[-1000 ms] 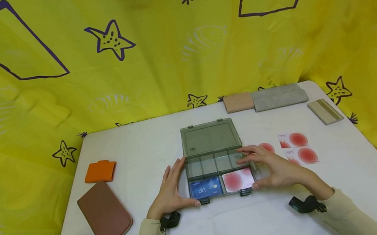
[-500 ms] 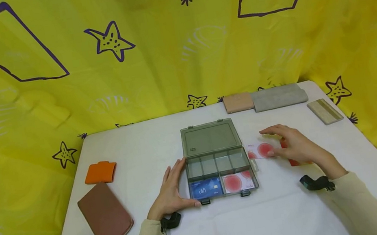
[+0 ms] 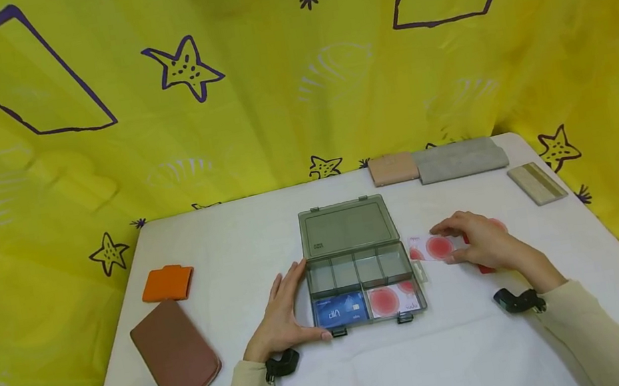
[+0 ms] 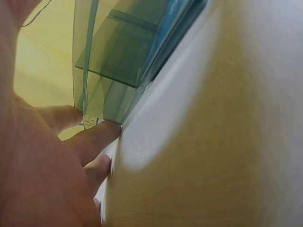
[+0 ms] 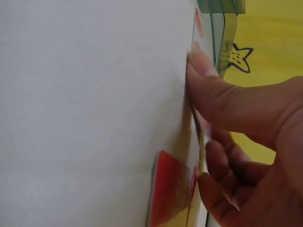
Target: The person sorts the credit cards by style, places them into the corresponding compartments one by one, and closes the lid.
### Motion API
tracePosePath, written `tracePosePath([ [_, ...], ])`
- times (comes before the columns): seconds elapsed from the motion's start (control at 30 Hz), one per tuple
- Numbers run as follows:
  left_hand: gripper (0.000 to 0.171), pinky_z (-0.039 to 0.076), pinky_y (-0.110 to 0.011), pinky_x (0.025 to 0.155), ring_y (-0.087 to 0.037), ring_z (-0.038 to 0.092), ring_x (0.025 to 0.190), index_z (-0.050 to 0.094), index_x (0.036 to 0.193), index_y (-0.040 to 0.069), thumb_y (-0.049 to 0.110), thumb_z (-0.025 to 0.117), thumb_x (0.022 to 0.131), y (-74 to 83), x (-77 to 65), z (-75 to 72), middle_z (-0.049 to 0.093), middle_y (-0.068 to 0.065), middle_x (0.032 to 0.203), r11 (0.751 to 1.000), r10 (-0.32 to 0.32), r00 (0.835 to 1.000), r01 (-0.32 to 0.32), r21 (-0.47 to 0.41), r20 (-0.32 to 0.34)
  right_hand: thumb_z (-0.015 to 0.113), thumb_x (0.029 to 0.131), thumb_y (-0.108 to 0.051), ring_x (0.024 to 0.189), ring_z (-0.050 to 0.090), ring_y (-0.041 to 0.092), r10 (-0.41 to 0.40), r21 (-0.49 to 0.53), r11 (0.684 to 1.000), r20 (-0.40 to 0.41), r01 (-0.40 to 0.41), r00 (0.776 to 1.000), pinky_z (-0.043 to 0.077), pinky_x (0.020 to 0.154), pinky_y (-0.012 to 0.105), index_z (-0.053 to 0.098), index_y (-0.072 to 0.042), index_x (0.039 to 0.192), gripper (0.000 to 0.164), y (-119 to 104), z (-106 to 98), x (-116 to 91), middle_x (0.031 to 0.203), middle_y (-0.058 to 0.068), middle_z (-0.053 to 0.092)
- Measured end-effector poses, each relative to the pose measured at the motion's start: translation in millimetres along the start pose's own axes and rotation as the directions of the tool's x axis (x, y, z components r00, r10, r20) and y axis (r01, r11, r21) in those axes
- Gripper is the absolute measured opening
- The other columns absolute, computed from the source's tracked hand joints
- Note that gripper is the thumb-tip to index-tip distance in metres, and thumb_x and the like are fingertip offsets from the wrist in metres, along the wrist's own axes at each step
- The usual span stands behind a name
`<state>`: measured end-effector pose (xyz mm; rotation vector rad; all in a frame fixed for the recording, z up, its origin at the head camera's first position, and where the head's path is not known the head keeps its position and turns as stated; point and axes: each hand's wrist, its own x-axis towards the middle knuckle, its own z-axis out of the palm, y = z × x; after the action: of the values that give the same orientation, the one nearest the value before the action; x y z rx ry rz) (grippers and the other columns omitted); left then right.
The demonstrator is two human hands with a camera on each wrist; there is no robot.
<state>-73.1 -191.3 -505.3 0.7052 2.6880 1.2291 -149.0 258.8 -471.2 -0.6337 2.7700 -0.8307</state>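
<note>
The card (image 3: 429, 247) lies flat on the worktop (image 3: 399, 374), just right of the open box (image 3: 344, 272). The right hand (image 3: 480, 241) curls narrowly round it, thumb at the near long edge, fingers at the far one; whether the card bears any lift, I cannot tell. It is probably light, stiff plastic, slick on its faces and so thin that a flat lift from the cloth could slip. Best hold: both long edges, or tip one edge up and pinch it. The red card (image 5: 164, 189) close by could drag along. The left hand (image 3: 281, 321) is spread wide, touching the box's left end; the box looks rigid and light enough to slide if knocked.
</note>
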Motion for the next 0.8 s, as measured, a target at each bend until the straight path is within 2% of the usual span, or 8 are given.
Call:
tracePosePath([
  [0.13, 0.139, 0.003, -0.060, 0.133, -0.039, 0.017, 0.164, 0.018, 0.171, 0.009, 0.043, 0.099, 0.063, 2.0, 0.5, -1.5, 0.026, -0.013, 0.176, 1.000, -0.008, 1.000, 0.008, 0.002, 0.009, 0.094, 0.080, -0.016, 0.098, 0.056, 0.023, 0.027, 0.007, 1.000, -0.042, -0.027, 0.999, 0.052, 0.085, 0.038, 0.072, -0.005, 0.124, 0.050, 2.1, 3.0, -1.4, 0.109, 0.007, 0.068],
  [0.3, 0.139, 0.004, -0.062, 0.133, -0.040, 0.018, 0.164, 0.018, 0.171, 0.008, 0.042, 0.099, 0.062, 2.8, 0.5, -1.8, 0.028, -0.015, 0.175, 1.000, 0.003, 1.000, -0.003, 0.005, 0.001, 0.088, 0.086, -0.009, 0.081, 0.051, 0.014, -0.046, 0.028, 0.998, -0.133, 0.050, 0.990, 0.043, 0.066, 0.026, 0.072, -0.007, 0.112, 0.031, 2.9, 5.3, -4.5, 0.087, -0.002, 0.062],
  [0.4, 0.140, 0.004, -0.063, 0.132, -0.041, 0.019, 0.163, 0.019, 0.170, 0.007, 0.041, 0.100, 0.062, 2.2, 0.4, -0.8, 0.030, -0.016, 0.174, 1.000, 0.009, 1.000, -0.009, 0.002, -0.006, 0.082, 0.091, -0.003, 0.073, 0.054, 0.008, -0.068, 0.066, 0.994, -0.174, 0.081, 0.982, 0.044, 0.064, 0.020, 0.070, -0.009, 0.116, 0.028, 2.3, 5.8, -7.2, 0.081, -0.005, 0.063],
  [0.53, 0.140, 0.002, -0.060, 0.133, -0.039, 0.018, 0.164, 0.018, 0.171, 0.009, 0.041, 0.100, 0.061, 1.2, -0.3, 1.0, 0.031, -0.014, 0.174, 1.000, -0.008, 1.000, 0.008, 0.001, -0.006, 0.077, 0.092, 0.005, 0.069, 0.069, 0.004, -0.090, 0.161, 0.978, -0.232, 0.129, 0.968, 0.051, 0.074, 0.011, 0.064, -0.008, 0.130, 0.042, -2.0, 4.7, -9.4, 0.091, 0.004, 0.069],
  [0.67, 0.141, 0.001, -0.057, 0.134, -0.037, 0.017, 0.165, 0.018, 0.171, 0.012, 0.042, 0.100, 0.061, 1.1, -0.7, 1.6, 0.029, -0.012, 0.175, 1.000, -0.022, 1.000, 0.022, -0.001, -0.006, 0.078, 0.092, 0.005, 0.073, 0.076, 0.008, -0.095, 0.260, 0.951, -0.273, 0.168, 0.957, 0.057, 0.075, 0.009, 0.065, -0.006, 0.134, 0.046, -11.1, 0.9, -11.2, 0.103, 0.013, 0.071],
  [0.8, 0.140, 0.002, -0.058, 0.134, -0.040, 0.019, 0.164, 0.019, 0.171, 0.010, 0.041, 0.100, 0.061, 2.1, -0.2, 0.3, 0.030, -0.014, 0.175, 1.000, -0.002, 1.000, 0.002, -0.005, -0.013, 0.082, 0.088, 0.005, 0.080, 0.075, 0.008, -0.074, 0.429, 0.889, -0.209, 0.159, 0.975, 0.062, 0.072, 0.016, 0.065, -0.002, 0.138, 0.053, -21.8, -3.6, -15.5, 0.111, 0.008, 0.074],
])
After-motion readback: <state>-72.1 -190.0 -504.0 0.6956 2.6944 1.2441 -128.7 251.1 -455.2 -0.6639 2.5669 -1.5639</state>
